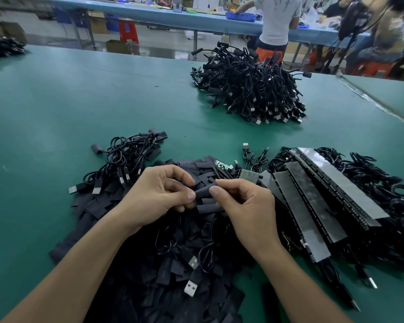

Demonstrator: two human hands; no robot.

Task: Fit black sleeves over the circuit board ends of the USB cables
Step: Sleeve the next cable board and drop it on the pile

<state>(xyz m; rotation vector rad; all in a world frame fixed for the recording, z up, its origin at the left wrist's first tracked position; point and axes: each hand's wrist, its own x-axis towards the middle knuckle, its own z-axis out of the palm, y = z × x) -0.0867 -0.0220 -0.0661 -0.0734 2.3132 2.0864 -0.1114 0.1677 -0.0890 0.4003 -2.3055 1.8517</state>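
Observation:
My left hand (159, 194) and my right hand (243, 206) meet over a heap of flat black sleeves (163, 276). Both pinch one black sleeve (203, 190) between thumb and fingers, held just above the heap. What is inside the sleeve is hidden. A bare green circuit board (220, 164) lies on the heap just beyond my hands. USB plugs (191, 287) on black cables lie across the heap near me.
A large pile of sleeved cables (250, 87) sits at the far middle of the green table (79, 101). Rows of taped circuit boards with cables (317, 197) lie to my right. A small bunch of cables (126, 155) lies to the left. People work at a blue bench behind.

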